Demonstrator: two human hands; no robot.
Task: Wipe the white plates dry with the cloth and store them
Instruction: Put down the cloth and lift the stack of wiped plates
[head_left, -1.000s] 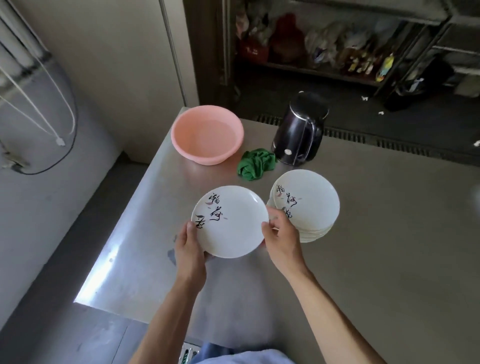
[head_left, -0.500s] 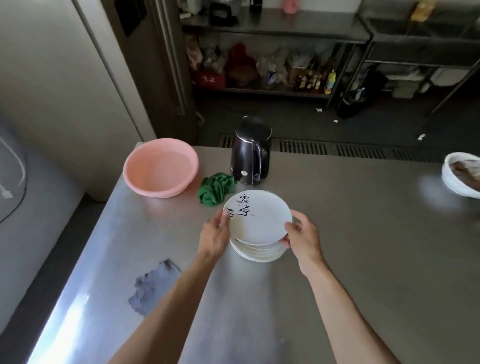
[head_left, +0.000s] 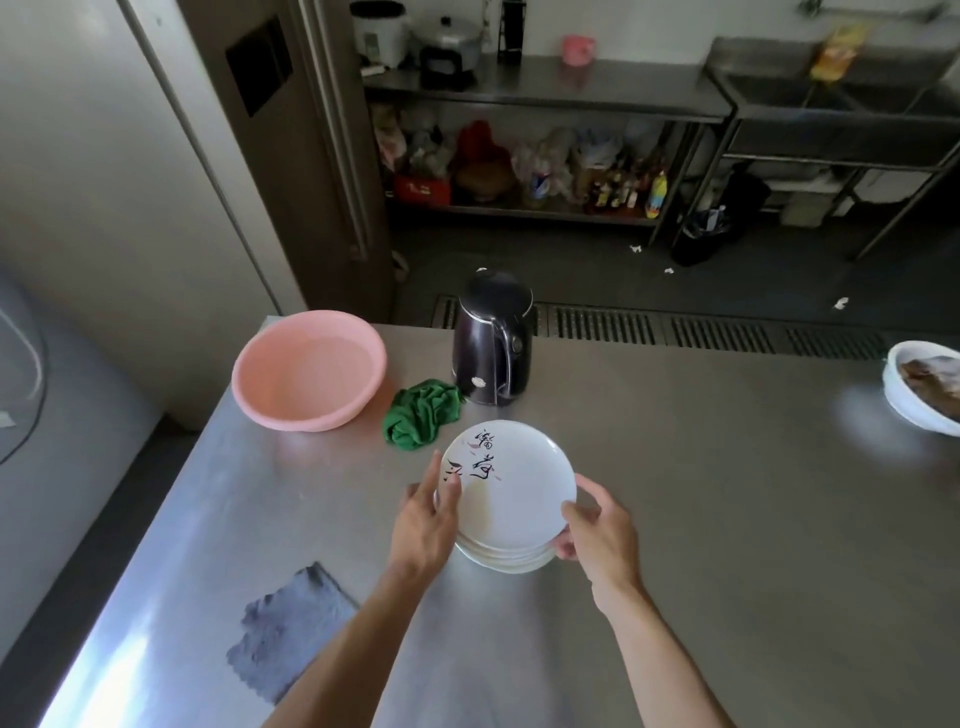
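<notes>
A stack of white plates (head_left: 511, 512) with black brush lettering stands on the steel table (head_left: 727, 519), in front of the kettle. My left hand (head_left: 426, 525) grips the stack's left edge, thumb on the top plate's rim. My right hand (head_left: 597, 535) grips the right edge, thumb above and fingers curled under the rim. A grey cloth (head_left: 291, 629) lies flat on the table to the near left, apart from both hands. A crumpled green cloth (head_left: 423, 418) lies just behind the stack.
A pink basin (head_left: 309, 369) sits at the table's far left corner and a dark kettle (head_left: 493, 345) beside it. A white bowl with food (head_left: 922, 387) is at the right edge. Beyond the table are a floor drain and steel shelves.
The single plate I held to the left of the stack now lies on top of it. Both hands have moved to the stack's sides, and the view has tilted up.
</notes>
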